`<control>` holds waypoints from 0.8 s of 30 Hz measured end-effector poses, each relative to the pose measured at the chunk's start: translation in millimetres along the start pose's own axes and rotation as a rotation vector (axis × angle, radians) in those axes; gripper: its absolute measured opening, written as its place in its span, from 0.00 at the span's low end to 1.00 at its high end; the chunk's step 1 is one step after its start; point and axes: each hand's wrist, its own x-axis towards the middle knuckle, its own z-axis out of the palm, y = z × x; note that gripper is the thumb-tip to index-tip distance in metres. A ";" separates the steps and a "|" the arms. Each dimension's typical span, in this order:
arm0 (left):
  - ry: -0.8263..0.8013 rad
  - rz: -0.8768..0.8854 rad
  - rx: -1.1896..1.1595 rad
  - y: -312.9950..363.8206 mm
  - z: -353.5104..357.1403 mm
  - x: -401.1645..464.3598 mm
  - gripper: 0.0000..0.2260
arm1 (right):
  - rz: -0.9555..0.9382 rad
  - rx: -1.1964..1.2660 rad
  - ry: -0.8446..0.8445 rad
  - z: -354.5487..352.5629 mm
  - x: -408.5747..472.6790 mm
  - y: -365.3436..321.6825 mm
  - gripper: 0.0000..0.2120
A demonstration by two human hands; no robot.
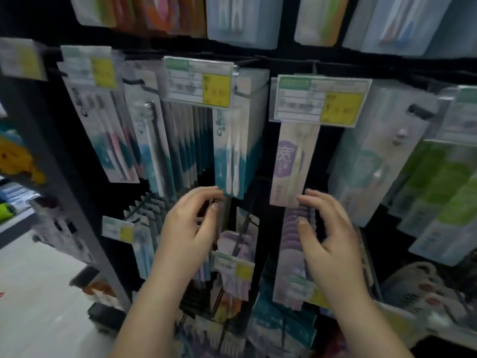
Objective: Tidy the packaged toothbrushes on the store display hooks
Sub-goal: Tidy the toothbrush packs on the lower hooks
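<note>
A dense row of teal-and-white packaged toothbrushes (228, 151) hangs from a hook in the middle of the black display. To its right hangs a purple toothbrush pack (290, 164) under a yellow price tag (320, 99). My left hand (189, 228) is just below the teal packs, fingertips curled near their bottom edge, holding nothing that I can see. My right hand (327, 233) is beneath the purple pack, fingers spread and touching a row of purple packs (291, 239) on the lower hook.
More toothbrush packs hang at the left (108, 135), right (366, 161) and along the top row (240, 19). Green packs (444, 187) fill the far right. Lower hooks carry more packs and price tags (233, 267). A pale floor (38, 293) shows at lower left.
</note>
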 end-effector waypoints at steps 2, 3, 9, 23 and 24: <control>0.008 -0.021 0.009 -8.3 -2.4 2.6 0.11 | 0.021 -0.014 -0.060 4.8 4.9 0.2 0.13; 0.015 -0.037 0.018 -12.1 -3.5 3.1 0.11 | 0.018 -0.030 -0.080 7.0 7.1 0.6 0.13; 0.122 -0.139 0.084 -29.5 -15.5 4.3 0.11 | 0.010 -0.030 -0.164 20.7 20.2 1.1 0.13; 0.210 -0.151 0.102 -105.2 -79.1 42.2 0.11 | 0.133 0.038 -0.189 113.4 45.1 -40.6 0.14; 0.219 -0.144 0.106 -112.4 -86.6 49.4 0.12 | 0.140 0.040 -0.174 123.6 46.8 -46.4 0.14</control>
